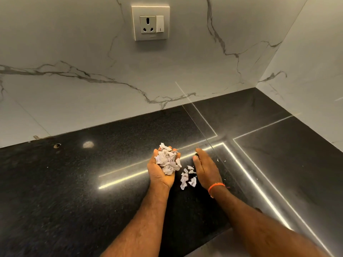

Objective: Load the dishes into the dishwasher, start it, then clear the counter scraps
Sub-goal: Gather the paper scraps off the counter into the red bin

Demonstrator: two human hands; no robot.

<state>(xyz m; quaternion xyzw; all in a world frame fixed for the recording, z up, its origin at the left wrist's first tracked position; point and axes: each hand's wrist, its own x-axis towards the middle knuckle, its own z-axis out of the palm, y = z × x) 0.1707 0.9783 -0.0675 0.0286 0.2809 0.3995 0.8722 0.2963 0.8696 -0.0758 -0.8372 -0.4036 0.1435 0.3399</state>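
My left hand (159, 173) lies palm up on the black counter (74, 182), cupped around a heap of crumpled white paper scraps (168, 159). Several more paper scraps (188, 177) lie loose on the counter between my hands. My right hand (205, 168) stands on its edge just right of them, fingers straight and together, nothing in it. An orange thread is tied around that wrist. A few tiny white crumbs (221, 160) sit to the right of my right hand.
A marble-patterned wall (92, 62) rises behind the counter and meets a side wall at the right corner. A power socket with a switch (150, 23) is on the wall. The counter's front edge (213, 240) runs at lower right.
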